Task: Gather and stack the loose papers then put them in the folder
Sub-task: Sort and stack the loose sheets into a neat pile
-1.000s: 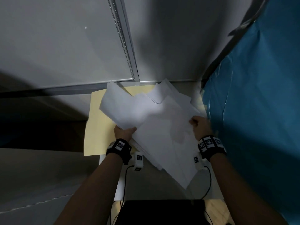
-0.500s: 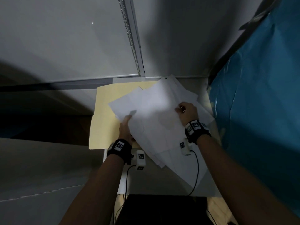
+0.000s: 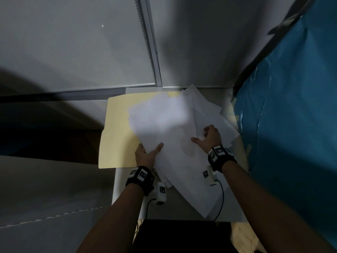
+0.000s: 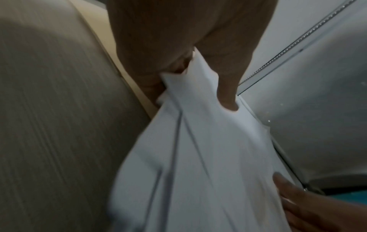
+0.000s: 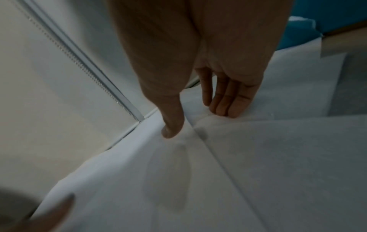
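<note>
White loose papers [image 3: 164, 125] overlap the manila folder [image 3: 116, 136]; your left hand [image 3: 145, 156] pinches their near-left edge, your right hand [image 3: 209, 137] presses them with straight fingers

Small white table [image 3: 127, 181] carries a tan folder [image 3: 116, 136] with loose white papers [image 3: 164, 123] fanned on top.

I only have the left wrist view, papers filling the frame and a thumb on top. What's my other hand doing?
Observer: The right hand rests on the papers, thumb spread left, fingers on a sheet further right.
Operator: Is the stack squared up?
Observer: No, the head view shows the sheets fanned at different angles.
Operator: Where's the folder?
Observer: The folder lies under the papers, sticking out past the left hand.
</note>
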`<action>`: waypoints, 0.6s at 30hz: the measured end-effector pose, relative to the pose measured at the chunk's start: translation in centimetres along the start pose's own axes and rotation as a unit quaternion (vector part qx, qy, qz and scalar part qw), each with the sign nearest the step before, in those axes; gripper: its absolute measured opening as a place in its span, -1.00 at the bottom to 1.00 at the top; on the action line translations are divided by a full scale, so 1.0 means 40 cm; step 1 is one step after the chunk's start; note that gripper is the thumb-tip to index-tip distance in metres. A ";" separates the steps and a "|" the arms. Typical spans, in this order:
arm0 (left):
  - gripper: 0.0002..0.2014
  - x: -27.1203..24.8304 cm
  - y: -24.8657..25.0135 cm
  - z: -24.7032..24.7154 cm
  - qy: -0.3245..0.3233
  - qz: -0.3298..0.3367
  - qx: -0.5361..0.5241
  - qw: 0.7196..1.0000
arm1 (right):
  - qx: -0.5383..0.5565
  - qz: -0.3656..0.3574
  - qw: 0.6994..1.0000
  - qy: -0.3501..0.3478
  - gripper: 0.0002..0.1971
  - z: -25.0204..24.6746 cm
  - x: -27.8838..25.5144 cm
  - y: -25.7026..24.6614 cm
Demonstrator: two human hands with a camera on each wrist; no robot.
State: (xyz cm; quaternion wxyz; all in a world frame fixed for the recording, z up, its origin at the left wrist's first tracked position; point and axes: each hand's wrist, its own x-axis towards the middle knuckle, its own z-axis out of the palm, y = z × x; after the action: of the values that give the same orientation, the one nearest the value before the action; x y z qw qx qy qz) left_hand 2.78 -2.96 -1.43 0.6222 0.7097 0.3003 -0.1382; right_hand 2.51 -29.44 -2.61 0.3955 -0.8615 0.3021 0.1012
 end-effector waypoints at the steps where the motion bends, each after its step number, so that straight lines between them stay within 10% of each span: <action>1: -0.39 -0.009 0.003 0.008 -0.013 -0.006 0.001 1.000 | 0.014 0.012 1.000 -0.016 -0.19 0.000 -0.008 -0.008; 10: -0.57 -0.028 0.061 -0.015 -0.091 0.087 -0.001 0.992 | 0.207 0.010 0.978 -0.009 -0.08 -0.098 0.008 -0.042; 18: -0.49 -0.006 0.161 0.017 -0.130 0.142 0.040 0.981 | 0.333 -0.070 0.933 -0.116 -0.36 -0.137 -0.002 -0.140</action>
State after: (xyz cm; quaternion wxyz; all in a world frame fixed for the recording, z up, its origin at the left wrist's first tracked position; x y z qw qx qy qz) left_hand 6.56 -3.96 3.72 0.6404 0.7452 0.1075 -0.1514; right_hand 5.45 -30.64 4.53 0.6982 -0.6816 0.2088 0.0662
